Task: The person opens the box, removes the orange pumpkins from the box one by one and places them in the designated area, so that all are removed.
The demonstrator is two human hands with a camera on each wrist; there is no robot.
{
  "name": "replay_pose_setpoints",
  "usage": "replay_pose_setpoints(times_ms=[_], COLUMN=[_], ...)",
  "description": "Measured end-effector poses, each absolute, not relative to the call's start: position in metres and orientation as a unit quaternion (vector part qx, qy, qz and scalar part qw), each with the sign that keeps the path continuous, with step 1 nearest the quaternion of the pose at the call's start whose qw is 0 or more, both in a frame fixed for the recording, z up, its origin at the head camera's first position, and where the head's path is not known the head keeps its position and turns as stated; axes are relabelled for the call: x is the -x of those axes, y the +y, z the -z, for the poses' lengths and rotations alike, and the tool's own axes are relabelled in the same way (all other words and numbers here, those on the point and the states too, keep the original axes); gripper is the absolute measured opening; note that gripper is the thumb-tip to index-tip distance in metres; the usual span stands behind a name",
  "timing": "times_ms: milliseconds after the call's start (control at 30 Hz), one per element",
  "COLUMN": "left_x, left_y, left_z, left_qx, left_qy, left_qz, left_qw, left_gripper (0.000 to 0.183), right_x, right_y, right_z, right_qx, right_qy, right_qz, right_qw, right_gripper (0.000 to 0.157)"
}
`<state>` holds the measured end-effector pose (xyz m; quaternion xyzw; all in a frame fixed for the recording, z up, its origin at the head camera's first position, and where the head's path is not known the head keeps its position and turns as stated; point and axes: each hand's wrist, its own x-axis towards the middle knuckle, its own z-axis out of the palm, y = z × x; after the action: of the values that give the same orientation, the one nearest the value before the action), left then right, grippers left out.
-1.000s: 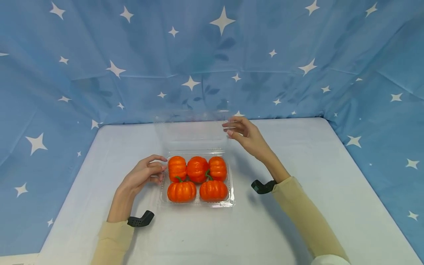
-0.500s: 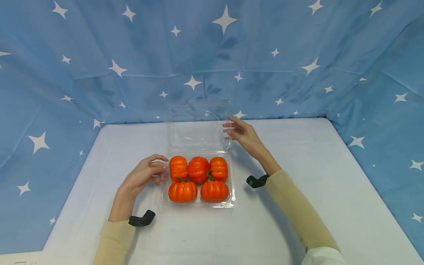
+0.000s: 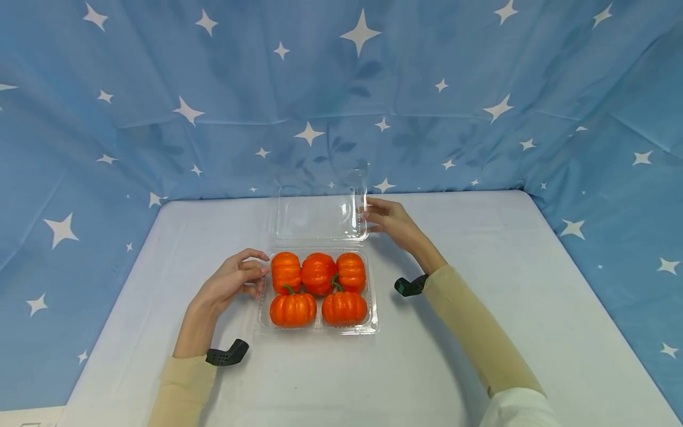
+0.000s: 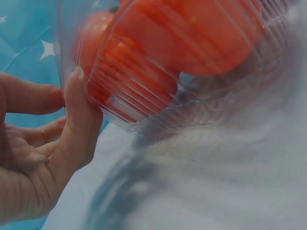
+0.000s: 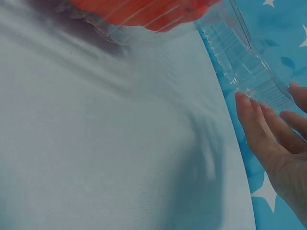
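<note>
A clear plastic clamshell container (image 3: 374,325) sits on the table with several small orange pumpkins (image 3: 344,308) packed in its base, some with green stems showing. Its hinged transparent lid (image 3: 315,216) stands raised at the back. My left hand (image 3: 230,279) is at the base's left side; in the left wrist view its thumb and a finger pinch the rim (image 4: 72,52). At the lid's right edge, my right hand (image 3: 393,224) has its fingers spread and slightly bent. Those fingertips (image 5: 243,98) meet the ribbed lid corner in the right wrist view.
A white-covered table (image 3: 320,379) lies beneath everything. Behind it and along both sides hangs a blue curtain (image 3: 224,83) with white stars, close to the lid. Each wrist wears a black device (image 3: 228,353).
The lid has swung up from leaning back, and its top edge now appears lower than half a second ago. My right hand has shifted slightly with it. My left hand stays put.
</note>
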<state>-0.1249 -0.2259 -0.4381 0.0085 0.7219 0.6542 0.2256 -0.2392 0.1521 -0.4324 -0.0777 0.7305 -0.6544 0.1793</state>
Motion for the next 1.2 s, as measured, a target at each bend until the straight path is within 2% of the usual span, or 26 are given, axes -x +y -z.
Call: replay_pose_setpoints(times_ms=[367,867,1200], left_x=[0.124,0.124,0.124], left_y=[-0.227,-0.225,-0.227], left_z=[0.435,0.436,0.436], left_qx=[-0.009,-0.007,0.001], left_qy=[0.727,0.726,0.726], left_qz=[-0.646,-0.646,-0.647], left_qw=[0.232,0.236,0.233], left_gripper=[0.034,0.032,0.032], right_x=[0.247,0.248,0.238], right_y=[0.152,0.153,0.155], right_z=[0.439,0.452,0.445], right_qx=[0.059,0.030,0.024], right_qy=[0.726,0.719,0.757], right_qz=[0.643,0.646,0.608], right_qw=[0.236,0.253,0.238], right_gripper=[0.055,0.049,0.050])
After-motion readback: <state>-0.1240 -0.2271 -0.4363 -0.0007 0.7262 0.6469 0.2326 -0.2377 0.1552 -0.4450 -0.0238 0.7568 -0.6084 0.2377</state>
